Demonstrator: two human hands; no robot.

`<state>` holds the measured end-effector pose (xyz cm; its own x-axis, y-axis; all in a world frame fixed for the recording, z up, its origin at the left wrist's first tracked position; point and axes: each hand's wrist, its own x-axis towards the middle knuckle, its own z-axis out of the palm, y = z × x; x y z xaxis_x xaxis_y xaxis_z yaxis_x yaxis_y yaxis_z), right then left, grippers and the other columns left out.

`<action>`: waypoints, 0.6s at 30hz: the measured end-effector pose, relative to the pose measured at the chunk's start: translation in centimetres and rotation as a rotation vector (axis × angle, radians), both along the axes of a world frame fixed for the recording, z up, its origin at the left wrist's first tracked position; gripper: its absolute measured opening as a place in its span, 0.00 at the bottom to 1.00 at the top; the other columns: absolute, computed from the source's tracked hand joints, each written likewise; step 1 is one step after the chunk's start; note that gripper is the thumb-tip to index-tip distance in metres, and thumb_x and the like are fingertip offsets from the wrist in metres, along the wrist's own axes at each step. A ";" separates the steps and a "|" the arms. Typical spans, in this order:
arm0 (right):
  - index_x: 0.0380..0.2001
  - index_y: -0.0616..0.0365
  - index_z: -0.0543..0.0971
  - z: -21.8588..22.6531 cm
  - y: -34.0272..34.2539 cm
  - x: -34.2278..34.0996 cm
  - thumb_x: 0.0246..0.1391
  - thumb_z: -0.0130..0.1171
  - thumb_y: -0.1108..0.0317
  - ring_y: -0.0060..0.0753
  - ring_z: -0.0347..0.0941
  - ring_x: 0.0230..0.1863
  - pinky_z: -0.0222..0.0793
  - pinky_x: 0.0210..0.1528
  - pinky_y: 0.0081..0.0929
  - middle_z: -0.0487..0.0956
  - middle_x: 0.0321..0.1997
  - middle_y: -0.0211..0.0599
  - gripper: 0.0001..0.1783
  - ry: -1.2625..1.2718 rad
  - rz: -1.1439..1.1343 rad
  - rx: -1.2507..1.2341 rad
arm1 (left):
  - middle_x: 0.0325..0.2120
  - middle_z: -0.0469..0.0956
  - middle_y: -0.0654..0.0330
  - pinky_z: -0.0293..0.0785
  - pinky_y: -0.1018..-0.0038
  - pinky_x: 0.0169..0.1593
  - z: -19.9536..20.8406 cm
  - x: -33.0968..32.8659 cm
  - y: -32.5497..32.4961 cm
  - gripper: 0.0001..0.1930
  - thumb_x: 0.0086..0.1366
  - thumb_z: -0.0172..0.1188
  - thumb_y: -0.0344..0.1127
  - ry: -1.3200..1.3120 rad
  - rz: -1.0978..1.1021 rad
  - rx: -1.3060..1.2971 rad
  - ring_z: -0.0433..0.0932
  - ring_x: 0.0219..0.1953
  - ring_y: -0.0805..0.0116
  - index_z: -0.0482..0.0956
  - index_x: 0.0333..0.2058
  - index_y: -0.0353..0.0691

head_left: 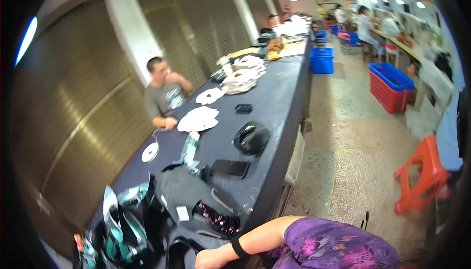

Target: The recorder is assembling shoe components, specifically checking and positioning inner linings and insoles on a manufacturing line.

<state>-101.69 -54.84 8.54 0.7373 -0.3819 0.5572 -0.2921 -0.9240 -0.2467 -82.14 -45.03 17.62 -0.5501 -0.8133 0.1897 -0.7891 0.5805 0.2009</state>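
My right hand [212,259], with a black band on its wrist, reaches in from the lower right under a purple flowered sleeve. The frame's lower edge cuts off its fingers, so their grip is hidden. Close beside it lies a dark fabric piece [180,255]. Just beyond is a grey-and-black fabric item [184,193] with a white tag and a shiny, sequin-like patch. Left of that sits a heap of black and teal fabric pieces [128,220]. My left hand is out of view.
On the dark-covered table [274,102] lie a black phone [230,168], a round black item [251,139], a clear bottle [190,147], a white roll [150,152] and white pieces [198,119]. A person [167,95] sits across. Plastic crates [391,87] and a red stool [423,173] stand right.
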 end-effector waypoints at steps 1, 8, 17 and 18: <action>0.28 0.58 0.73 1.8 0.3 -0.5 0.44 0.55 0.61 0.46 0.71 0.26 0.66 0.27 0.35 0.74 0.23 0.45 0.12 -0.114 0.034 0.090 | 0.36 0.74 0.49 0.68 0.66 0.42 -1.2 2.8 -2.0 0.16 0.56 0.46 0.28 -0.144 -0.206 -0.200 0.73 0.35 0.52 0.71 0.44 0.35; 0.27 0.47 0.74 12.6 4.0 -4.6 0.44 0.52 0.62 0.41 0.70 0.21 0.63 0.20 0.33 0.72 0.19 0.35 0.05 -0.173 -0.032 -0.188 | 0.16 0.72 0.55 0.65 0.65 0.20 10.5 -2.1 0.4 0.09 0.50 0.60 0.38 -0.192 -0.240 -0.505 0.69 0.16 0.58 0.77 0.30 0.42; 0.25 0.54 0.74 14.0 8.3 -7.9 0.43 0.57 0.56 0.45 0.70 0.22 0.64 0.22 0.33 0.72 0.18 0.43 0.13 -0.355 -0.068 0.179 | 0.11 0.66 0.57 0.61 0.65 0.22 12.0 -4.7 0.2 0.10 0.46 0.63 0.39 -0.167 -0.393 -0.508 0.66 0.16 0.57 0.72 0.20 0.42; 0.24 0.56 0.74 13.9 8.4 -7.8 0.44 0.56 0.58 0.45 0.70 0.22 0.64 0.23 0.33 0.72 0.19 0.44 0.12 -0.344 -0.039 0.258 | 0.12 0.68 0.56 0.63 0.65 0.22 12.4 -5.2 0.5 0.12 0.43 0.65 0.39 -0.035 -0.335 -0.324 0.67 0.16 0.56 0.73 0.22 0.40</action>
